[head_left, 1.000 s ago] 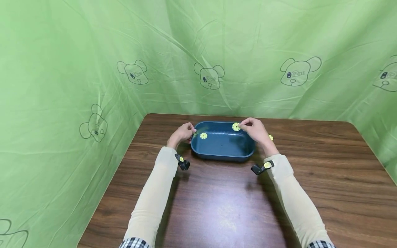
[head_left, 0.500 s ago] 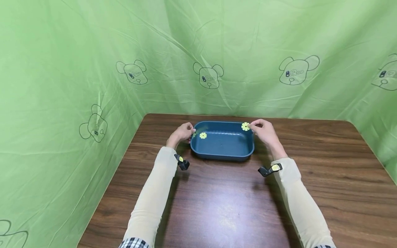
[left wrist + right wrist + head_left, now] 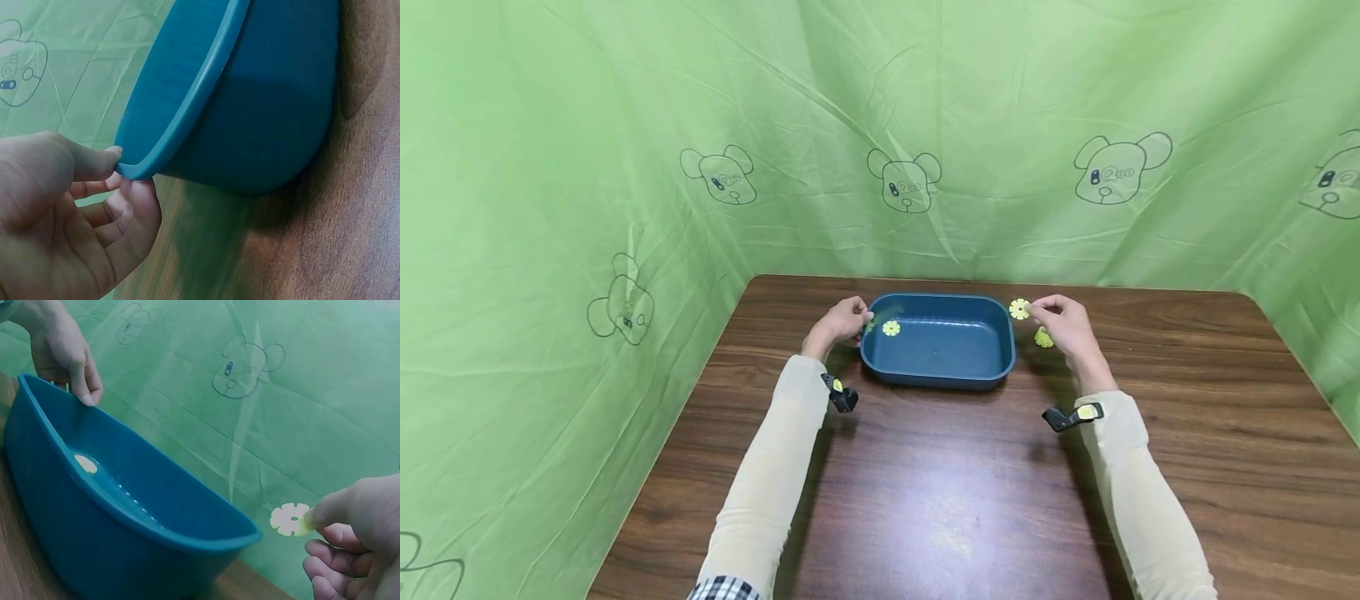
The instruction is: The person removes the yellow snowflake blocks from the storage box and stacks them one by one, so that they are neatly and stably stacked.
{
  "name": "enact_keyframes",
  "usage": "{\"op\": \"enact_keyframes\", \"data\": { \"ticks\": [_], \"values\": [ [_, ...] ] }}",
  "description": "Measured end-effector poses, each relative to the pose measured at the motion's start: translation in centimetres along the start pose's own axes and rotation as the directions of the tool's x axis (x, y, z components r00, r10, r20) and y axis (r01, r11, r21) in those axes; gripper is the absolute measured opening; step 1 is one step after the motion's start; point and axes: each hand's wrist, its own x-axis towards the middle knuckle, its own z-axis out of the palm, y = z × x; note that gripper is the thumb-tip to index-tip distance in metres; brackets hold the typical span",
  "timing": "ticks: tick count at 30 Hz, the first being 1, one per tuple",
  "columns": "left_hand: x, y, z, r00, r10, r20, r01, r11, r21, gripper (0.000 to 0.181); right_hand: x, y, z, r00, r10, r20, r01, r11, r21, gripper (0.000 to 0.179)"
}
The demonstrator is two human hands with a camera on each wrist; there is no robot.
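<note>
My left hand [image 3: 838, 322] pinches the rim at the left end of a blue oblong plastic basin [image 3: 937, 382], thumb inside and fingers beneath the lip, as the left wrist view shows. In the basin's left part is a yellow snowflake building disc [image 3: 891, 328], flat and round with a notched edge. Just beyond the basin's right end, my right hand [image 3: 1070, 329] holds a second yellow snowflake disc [image 3: 1019, 309] between thumb and index finger. The right wrist view shows this held disc [image 3: 292, 519] raised apart from the rim, its other fingers loosely curled.
More yellow notched plastic [image 3: 1043, 337] lies on the table beneath my right hand, partly hidden; I cannot tell how many pieces. The brown wooden table [image 3: 925, 467] ends at a green curtain [image 3: 1000, 150] behind and on the left.
My right hand has moved right with the disc, from above the basin's back right part to outside its right end. The yellow plastic beneath has come into view. My left hand stays put.
</note>
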Motion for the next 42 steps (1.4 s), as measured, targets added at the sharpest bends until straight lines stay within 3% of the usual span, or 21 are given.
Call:
{"op": "enact_keyframes", "data": {
  "ticks": [12, 24, 35, 42],
  "values": [
    [0.6, 0.3, -0.2, 1.000, -0.017, 0.011, 0.017, 1.000, 0.000, 0.015, 0.6, 2.1, -2.1, 0.993, 0.104, -0.059, -0.105, 0.994, -0.015, 0.025],
    [1.3, 0.3, -0.5, 1.000, -0.017, 0.024, 0.017, 1.000, 0.003, 0.015, 1.2, 4.1, -3.1, 0.964, 0.262, -0.048, -0.267, 0.953, -0.141, 0.040],
    [0.9, 0.2, -0.3, 1.000, -0.013, 0.017, 0.013, 1.000, 0.010, 0.015, 1.5, 4.7, -3.3, 0.971, 0.227, -0.071, -0.237, 0.930, -0.282, 0.036],
    [0.5, 0.0, -0.1, 1.000, 0.001, 0.004, -0.001, 1.000, 0.011, 0.015, 1.2, 5.3, -3.2, 0.976, 0.199, -0.093, -0.219, 0.922, -0.319, 0.038]
  ]
}}
